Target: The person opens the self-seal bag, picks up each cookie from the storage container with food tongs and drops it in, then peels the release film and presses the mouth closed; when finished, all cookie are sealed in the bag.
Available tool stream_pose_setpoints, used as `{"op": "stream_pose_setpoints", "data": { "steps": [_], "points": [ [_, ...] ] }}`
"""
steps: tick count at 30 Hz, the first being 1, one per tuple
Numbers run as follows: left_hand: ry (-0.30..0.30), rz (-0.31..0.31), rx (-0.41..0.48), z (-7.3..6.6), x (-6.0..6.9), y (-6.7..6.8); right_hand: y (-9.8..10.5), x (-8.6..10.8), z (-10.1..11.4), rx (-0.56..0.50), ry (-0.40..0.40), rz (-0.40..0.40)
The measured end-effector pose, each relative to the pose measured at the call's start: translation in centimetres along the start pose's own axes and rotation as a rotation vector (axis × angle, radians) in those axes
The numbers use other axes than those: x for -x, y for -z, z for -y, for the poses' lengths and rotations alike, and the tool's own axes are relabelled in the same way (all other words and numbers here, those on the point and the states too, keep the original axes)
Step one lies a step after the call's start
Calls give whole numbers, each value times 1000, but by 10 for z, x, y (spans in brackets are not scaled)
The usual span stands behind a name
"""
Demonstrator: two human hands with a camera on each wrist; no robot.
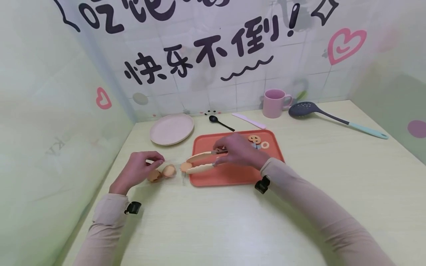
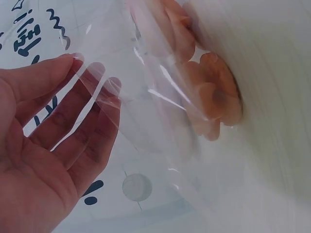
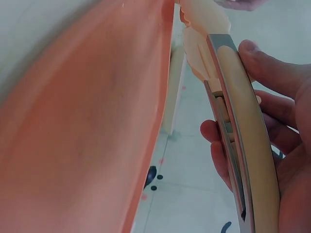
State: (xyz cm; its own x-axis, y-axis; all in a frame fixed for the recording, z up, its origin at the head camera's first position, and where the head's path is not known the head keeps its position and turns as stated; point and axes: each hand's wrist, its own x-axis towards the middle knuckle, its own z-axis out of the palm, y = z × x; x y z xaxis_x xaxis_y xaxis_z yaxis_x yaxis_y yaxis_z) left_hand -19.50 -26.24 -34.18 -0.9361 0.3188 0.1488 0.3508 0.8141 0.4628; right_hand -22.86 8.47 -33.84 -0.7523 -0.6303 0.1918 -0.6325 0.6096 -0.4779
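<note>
My left hand [image 1: 134,170] [image 2: 63,121] pinches the edge of a clear plastic bag [image 2: 160,102] between thumb and fingertips. Flower-shaped orange-brown pieces [image 2: 214,97] show behind the film in the left wrist view; the head view has two such pieces [image 1: 169,170] beside that hand. With my right hand [image 1: 241,151] [image 3: 284,107] I grip tongs [image 1: 202,168] [image 3: 252,141] with cream tips, over the left part of a red tray [image 1: 229,180] [image 3: 87,116]. A round orange-brown piece [image 1: 186,167] is at the tips, by the tray's left edge.
Small biscuit-like pieces [image 1: 254,139] and a pale ring [image 1: 264,145] lie at the tray's back right. Behind stand a pink plate [image 1: 171,129], black spoon [image 1: 221,123], pink knife [image 1: 249,120] and pink mug [image 1: 274,104]. A slotted spoon [image 1: 336,118] lies at the back right.
</note>
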Motion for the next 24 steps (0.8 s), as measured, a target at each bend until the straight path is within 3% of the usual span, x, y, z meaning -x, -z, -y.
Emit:
{"op": "stream_pose_setpoints", "data": {
  "steps": [8, 16, 24],
  "points": [
    [20, 19, 19, -1, 1, 3, -14, -9, 9, 2, -12, -18],
    [14, 24, 22, 0, 0, -3, -16, -9, 13, -43, -28, -31],
    [10, 13, 33, -1, -2, -6, -20, -18, 19, -22, 7, -25]
  ]
}}
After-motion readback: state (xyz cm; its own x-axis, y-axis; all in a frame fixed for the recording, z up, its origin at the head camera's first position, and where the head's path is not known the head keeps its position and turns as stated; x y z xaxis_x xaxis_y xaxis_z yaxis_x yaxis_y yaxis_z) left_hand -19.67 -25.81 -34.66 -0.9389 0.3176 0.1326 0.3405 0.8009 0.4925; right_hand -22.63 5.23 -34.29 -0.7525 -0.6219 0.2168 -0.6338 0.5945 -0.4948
